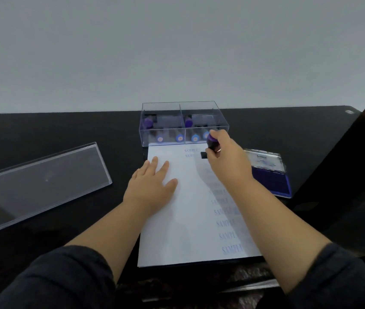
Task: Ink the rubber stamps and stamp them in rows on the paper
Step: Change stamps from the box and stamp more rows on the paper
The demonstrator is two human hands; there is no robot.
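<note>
A white sheet of paper [183, 219] lies on the black table, with a column of blue "SAMPLE" prints down its right side and two more near the top. My right hand [226, 159] grips a purple-handled rubber stamp [211, 142], its black base down on the paper near the top. My left hand [152, 186] rests flat on the paper's left part, fingers straight. An open blue ink pad [270, 179] sits just right of the paper.
A clear plastic box [183, 123] holding several more stamps stands at the paper's far edge. Its clear lid [39, 186] lies on the table to the left. A dark object [355, 163] rises along the right side.
</note>
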